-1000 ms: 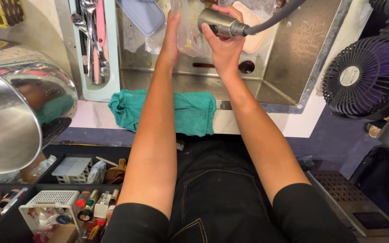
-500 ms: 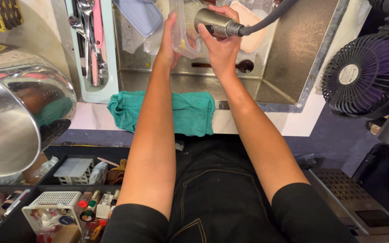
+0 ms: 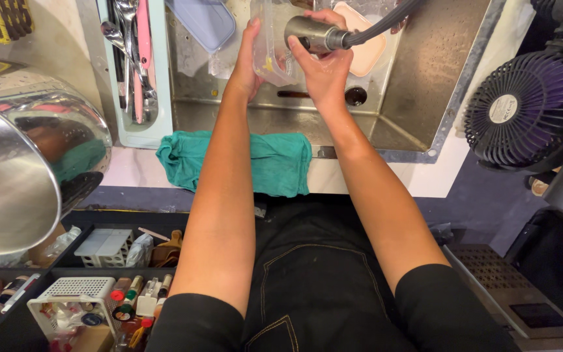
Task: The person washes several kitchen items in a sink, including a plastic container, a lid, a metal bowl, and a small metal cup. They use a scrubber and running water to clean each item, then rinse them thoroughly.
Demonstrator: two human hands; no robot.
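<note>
Above the steel sink (image 3: 418, 85), our left hand (image 3: 247, 62) grasps the clear plastic container (image 3: 270, 45) while our right hand (image 3: 324, 62) clenches the grey metal spray head (image 3: 307, 34).

A pale counter (image 3: 131, 171) runs across the middle of the view, with a steel sink (image 3: 425, 85) set into it at twelve o'clock. A teal cloth (image 3: 275, 163) lies crumpled over the counter's front edge at the centre. At eleven o'clock a pale green cutlery tray (image 3: 158, 78) rests beside the sink. At nine o'clock a large steel bowl (image 3: 14, 169) sits at the counter's end.
</note>
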